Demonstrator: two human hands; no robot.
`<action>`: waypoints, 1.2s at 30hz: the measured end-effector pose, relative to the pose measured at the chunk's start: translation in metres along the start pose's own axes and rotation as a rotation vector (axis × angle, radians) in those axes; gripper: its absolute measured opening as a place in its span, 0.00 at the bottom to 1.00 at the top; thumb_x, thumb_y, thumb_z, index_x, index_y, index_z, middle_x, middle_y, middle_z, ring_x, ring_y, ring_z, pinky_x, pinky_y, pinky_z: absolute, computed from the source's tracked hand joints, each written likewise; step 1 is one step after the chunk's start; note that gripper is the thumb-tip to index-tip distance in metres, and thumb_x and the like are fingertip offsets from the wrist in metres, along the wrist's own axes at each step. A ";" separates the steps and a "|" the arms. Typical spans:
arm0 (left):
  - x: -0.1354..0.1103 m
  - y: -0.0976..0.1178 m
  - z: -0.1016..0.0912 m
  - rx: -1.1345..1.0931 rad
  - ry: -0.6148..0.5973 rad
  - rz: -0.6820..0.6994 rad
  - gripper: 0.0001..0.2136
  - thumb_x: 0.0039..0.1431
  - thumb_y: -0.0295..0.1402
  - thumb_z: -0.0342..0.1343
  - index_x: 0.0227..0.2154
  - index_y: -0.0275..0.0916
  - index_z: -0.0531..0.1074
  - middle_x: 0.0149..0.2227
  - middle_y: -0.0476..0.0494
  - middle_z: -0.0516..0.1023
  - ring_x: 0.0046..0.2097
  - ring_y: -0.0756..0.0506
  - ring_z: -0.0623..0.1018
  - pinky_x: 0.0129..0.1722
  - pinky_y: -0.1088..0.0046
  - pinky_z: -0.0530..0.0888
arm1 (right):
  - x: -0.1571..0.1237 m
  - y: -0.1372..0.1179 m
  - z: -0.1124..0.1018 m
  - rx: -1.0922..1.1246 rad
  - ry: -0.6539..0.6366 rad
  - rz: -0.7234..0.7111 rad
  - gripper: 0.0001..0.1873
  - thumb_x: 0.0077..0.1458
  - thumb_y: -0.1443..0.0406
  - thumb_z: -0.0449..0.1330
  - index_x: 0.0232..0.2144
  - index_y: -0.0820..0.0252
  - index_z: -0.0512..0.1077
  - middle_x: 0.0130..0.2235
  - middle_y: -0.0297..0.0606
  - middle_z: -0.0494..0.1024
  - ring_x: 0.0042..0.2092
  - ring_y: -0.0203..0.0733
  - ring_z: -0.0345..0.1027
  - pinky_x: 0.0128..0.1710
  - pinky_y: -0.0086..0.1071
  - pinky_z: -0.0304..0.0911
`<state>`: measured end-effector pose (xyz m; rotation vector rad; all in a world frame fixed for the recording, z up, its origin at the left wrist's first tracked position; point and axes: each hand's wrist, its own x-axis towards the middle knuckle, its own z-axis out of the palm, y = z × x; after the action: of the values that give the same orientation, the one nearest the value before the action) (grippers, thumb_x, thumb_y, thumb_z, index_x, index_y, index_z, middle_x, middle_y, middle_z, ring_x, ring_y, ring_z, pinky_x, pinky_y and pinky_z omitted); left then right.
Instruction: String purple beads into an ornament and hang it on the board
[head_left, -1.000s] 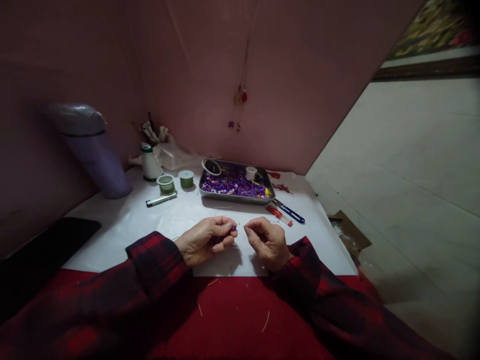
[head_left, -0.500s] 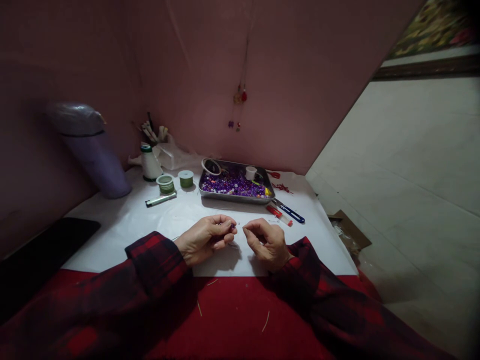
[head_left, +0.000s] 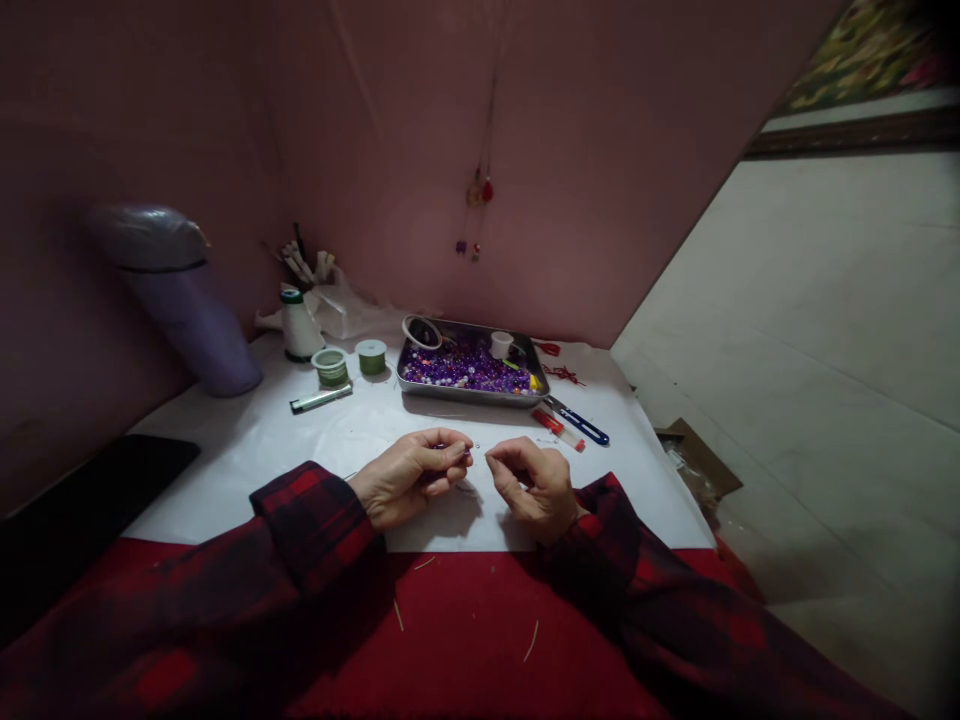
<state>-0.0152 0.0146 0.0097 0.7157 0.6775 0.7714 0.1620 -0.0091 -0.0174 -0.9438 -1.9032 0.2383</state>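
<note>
My left hand (head_left: 409,482) rests on the white sheet (head_left: 300,440) with its fingers curled, thumb and forefinger pinched on a small purple bead (head_left: 466,455). A few centimetres to its right, my right hand (head_left: 531,485) is also closed in a pinch, the fingertips pointing at the bead; what it holds is too thin to make out. Both arms are in red and black checked sleeves. Behind the hands stands a metal tray (head_left: 465,392) full of purple beads.
Blue-handled snips (head_left: 581,424) and a red tool (head_left: 556,428) lie right of the tray. Green thread spools (head_left: 371,356), a white bottle (head_left: 301,326), a pen-like stick (head_left: 321,399) and a purple flask (head_left: 187,300) stand at the back left. A dark pad (head_left: 90,500) lies left; beads hang on the wall (head_left: 476,215).
The hands have drawn slightly closer together and the left thumb has closed further over the purple bead, hiding more of it. Nothing else has moved.
</note>
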 end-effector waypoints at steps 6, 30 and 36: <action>-0.001 0.001 0.001 0.009 0.002 0.001 0.06 0.44 0.20 0.60 0.25 0.31 0.68 0.25 0.47 0.68 0.21 0.57 0.63 0.16 0.85 0.53 | 0.001 0.000 -0.001 0.014 -0.004 -0.016 0.02 0.54 0.69 0.55 0.30 0.60 0.68 0.17 0.26 0.62 0.17 0.28 0.50 0.17 0.25 0.49; 0.000 -0.004 -0.001 0.094 0.003 -0.013 0.09 0.41 0.25 0.65 0.25 0.32 0.69 0.19 0.51 0.68 0.20 0.56 0.64 0.19 0.81 0.54 | -0.002 0.003 0.001 -0.005 -0.071 -0.038 0.03 0.54 0.68 0.54 0.32 0.60 0.69 0.19 0.28 0.66 0.18 0.30 0.55 0.20 0.26 0.53; -0.001 -0.005 0.000 0.148 0.009 -0.013 0.10 0.44 0.28 0.64 0.21 0.32 0.67 0.18 0.49 0.69 0.20 0.56 0.66 0.19 0.82 0.57 | -0.002 0.002 0.002 0.007 -0.091 -0.037 0.04 0.55 0.69 0.54 0.33 0.60 0.68 0.19 0.28 0.66 0.18 0.30 0.56 0.20 0.26 0.53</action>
<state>-0.0137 0.0110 0.0064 0.8414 0.7527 0.7178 0.1619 -0.0090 -0.0210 -0.9058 -2.0004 0.2693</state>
